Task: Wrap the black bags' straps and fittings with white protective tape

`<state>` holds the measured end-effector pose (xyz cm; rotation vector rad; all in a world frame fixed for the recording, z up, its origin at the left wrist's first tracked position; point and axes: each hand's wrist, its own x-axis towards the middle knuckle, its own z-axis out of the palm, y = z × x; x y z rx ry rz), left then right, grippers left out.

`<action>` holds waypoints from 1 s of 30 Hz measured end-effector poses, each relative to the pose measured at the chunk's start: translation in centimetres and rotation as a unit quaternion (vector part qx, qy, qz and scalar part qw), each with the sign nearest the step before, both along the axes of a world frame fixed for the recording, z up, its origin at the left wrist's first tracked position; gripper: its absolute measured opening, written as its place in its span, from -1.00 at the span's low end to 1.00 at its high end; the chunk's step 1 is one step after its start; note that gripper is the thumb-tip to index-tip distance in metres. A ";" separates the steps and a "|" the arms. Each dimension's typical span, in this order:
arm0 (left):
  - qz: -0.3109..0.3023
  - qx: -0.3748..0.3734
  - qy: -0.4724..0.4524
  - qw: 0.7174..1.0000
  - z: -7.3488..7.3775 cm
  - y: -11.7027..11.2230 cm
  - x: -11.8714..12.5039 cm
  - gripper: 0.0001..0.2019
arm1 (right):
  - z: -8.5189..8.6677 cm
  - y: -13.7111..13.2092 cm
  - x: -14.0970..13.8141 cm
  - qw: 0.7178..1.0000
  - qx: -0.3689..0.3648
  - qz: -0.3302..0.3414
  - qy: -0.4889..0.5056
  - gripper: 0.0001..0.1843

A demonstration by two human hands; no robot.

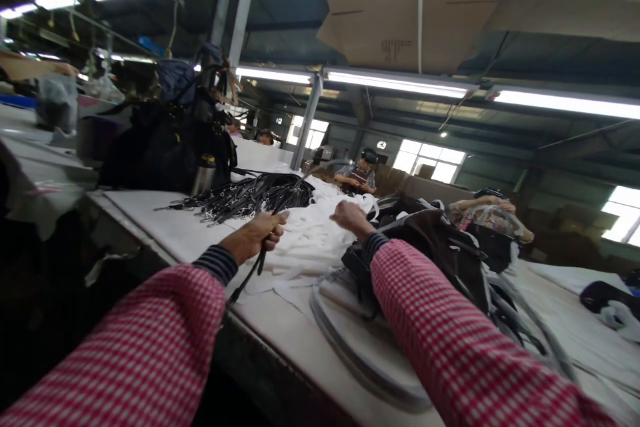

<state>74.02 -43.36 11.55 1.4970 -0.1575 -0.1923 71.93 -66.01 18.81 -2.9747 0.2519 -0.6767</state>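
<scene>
My left hand (255, 237) grips a black strap (260, 263) whose end hangs below my fist, close to the table's near edge. Just beyond it lies a tangled bundle of black straps with metal clips (245, 197). My right hand (353, 219) is right above a heap of white fabric strips (310, 240), and its fingers are partly hidden. Under my right forearm lies a pale panel with grey piping (360, 340), next to dark bag parts (425, 247).
The long white work table (145, 217) runs ahead. A black bag (160, 150) and steel flask (203, 177) stand left of the straps. Co-workers sit beyond it (357, 173) and to the right (490, 213). Fabric pieces lie on a table at right (605, 300).
</scene>
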 end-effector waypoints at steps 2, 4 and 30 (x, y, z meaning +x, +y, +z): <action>0.017 0.014 0.016 1.000 -1.8 -2.4 2.0 -0.78 | -4.4 0.2 1.2 0.998 -0.026 -0.014 0.057 -0.66; 0.040 0.024 0.014 0.999 -4.5 -3.3 3.4 -0.76 | -7.5 -0.1 2.2 0.995 -0.047 -0.030 0.079 -0.66; -0.230 0.186 -0.368 0.882 -2.5 3.7 -9.5 -0.73 | -5.4 7.7 -14.0 0.854 0.230 0.461 0.069 -0.74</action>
